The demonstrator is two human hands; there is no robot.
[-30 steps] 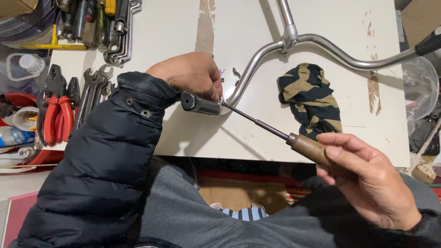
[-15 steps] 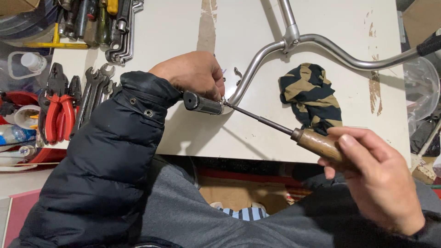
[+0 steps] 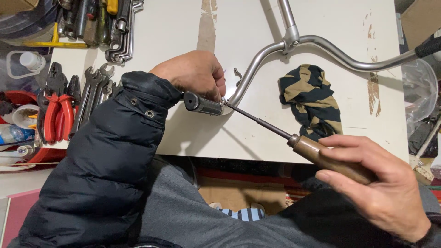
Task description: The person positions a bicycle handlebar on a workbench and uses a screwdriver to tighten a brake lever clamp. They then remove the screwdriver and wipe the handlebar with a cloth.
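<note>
A chrome bicycle handlebar (image 3: 257, 64) lies across the white table (image 3: 183, 27). My left hand (image 3: 195, 73) closes around its near end, just above the black rubber grip (image 3: 202, 104). A screwdriver (image 3: 266, 125) with a brown wooden handle runs from my right hand (image 3: 372, 183) up to the inner edge of that grip, its tip at the point where the grip meets the bar. My right hand holds the wooden handle low, off the table's front edge.
A crumpled black-and-tan striped rag (image 3: 312, 98) lies under the handlebar's curve. Wrenches (image 3: 94, 89) and red-handled pliers (image 3: 55, 108) sit at the left, more tools at top left. A clear plastic item (image 3: 420, 89) sits at the right edge.
My right hand has slid a little to the right along the screwdriver handle, and the shaft angle has shifted slightly. My left hand stays on the handlebar end.
</note>
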